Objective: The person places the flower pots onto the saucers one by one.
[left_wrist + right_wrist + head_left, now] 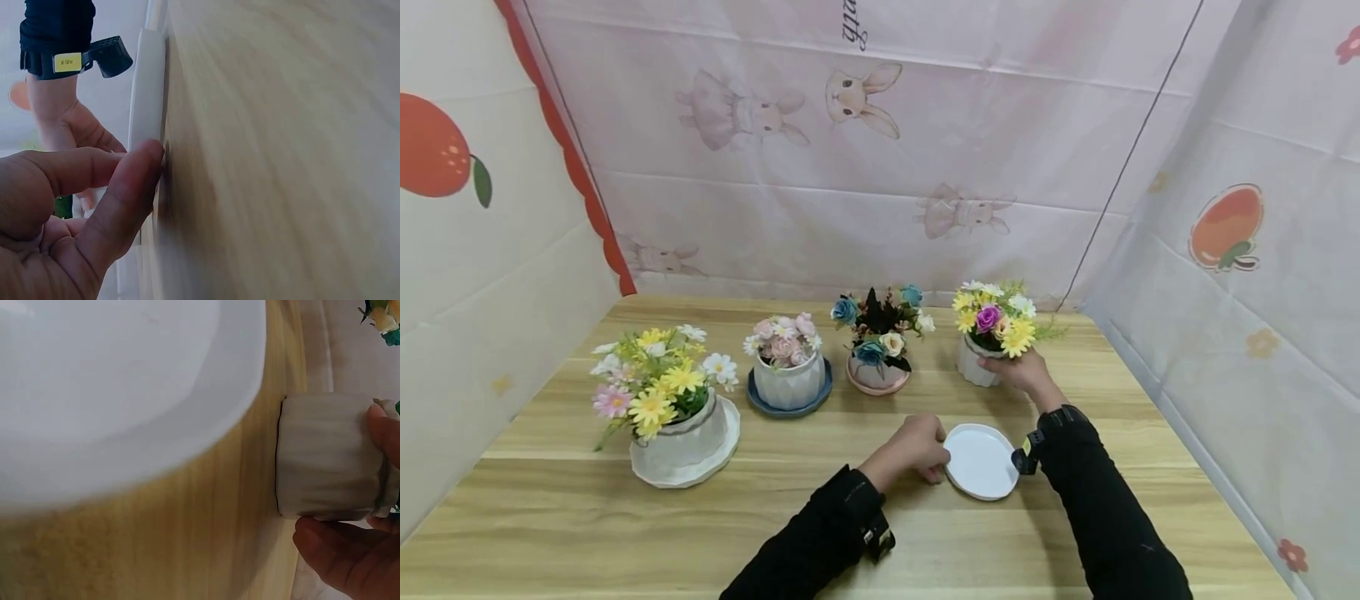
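Note:
A round white saucer [981,462] is near the front middle of the table, between the arms. My left hand [917,448] pinches its left edge between thumb [134,187] and finger; whether the saucer is raised slightly off the wood I cannot tell. Farther back, my right hand [1024,375] grips a white ribbed flowerpot [976,364] of yellow, white and purple artificial flowers [996,317]. In the right wrist view its fingers lie around the upright pot [331,456]. The pot's base is at or very near the tabletop.
To the left are a pot of blue and cream flowers [880,337] on a pink saucer, a pink-flowered pot [790,382] on a blue saucer [826,392], and a yellow-flowered pot [688,437] on a white scalloped saucer [730,429]. Printed cloth walls [880,242] enclose the table.

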The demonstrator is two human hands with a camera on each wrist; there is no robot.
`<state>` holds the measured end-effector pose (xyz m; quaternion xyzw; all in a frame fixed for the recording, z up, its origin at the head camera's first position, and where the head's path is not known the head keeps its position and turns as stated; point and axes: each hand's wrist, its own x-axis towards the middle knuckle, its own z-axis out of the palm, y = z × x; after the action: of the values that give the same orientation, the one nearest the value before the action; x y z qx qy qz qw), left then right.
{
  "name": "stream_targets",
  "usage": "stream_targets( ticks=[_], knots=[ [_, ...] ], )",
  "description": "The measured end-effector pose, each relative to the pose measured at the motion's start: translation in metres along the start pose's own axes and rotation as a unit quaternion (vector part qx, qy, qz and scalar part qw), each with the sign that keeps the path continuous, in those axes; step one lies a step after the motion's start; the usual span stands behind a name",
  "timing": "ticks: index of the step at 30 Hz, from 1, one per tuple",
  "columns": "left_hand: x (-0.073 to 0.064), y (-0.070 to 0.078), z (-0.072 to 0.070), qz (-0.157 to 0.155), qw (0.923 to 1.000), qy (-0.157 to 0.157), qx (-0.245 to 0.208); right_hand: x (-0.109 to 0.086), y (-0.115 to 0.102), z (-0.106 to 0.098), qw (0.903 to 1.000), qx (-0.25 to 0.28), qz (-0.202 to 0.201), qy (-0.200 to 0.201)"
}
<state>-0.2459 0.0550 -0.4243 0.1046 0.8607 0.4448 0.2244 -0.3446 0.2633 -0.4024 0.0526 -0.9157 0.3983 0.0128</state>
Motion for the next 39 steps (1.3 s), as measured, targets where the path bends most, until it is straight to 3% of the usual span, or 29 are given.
stream_targets(
  ticks=[12, 22, 39],
  knots=[
    [0.001, -0.002, 0.0, 0.011, 0.9998, 0.014, -0.009, 0.001, 0.0, 0.0, 0.9999, -0.013, -0.005, -0.003],
    [-0.002, 0.006, -0.017, 0.019, 0.9992, 0.029, 0.019, 0.001, 0.002, 0.0, 1.0, -0.006, 0.0, -0.005],
    [0.009, 0.003, -0.031, 0.013, 0.9992, 0.038, 0.004, -0.001, 0.002, 0.001, 0.9999, -0.01, 0.0, -0.001]
  ],
)
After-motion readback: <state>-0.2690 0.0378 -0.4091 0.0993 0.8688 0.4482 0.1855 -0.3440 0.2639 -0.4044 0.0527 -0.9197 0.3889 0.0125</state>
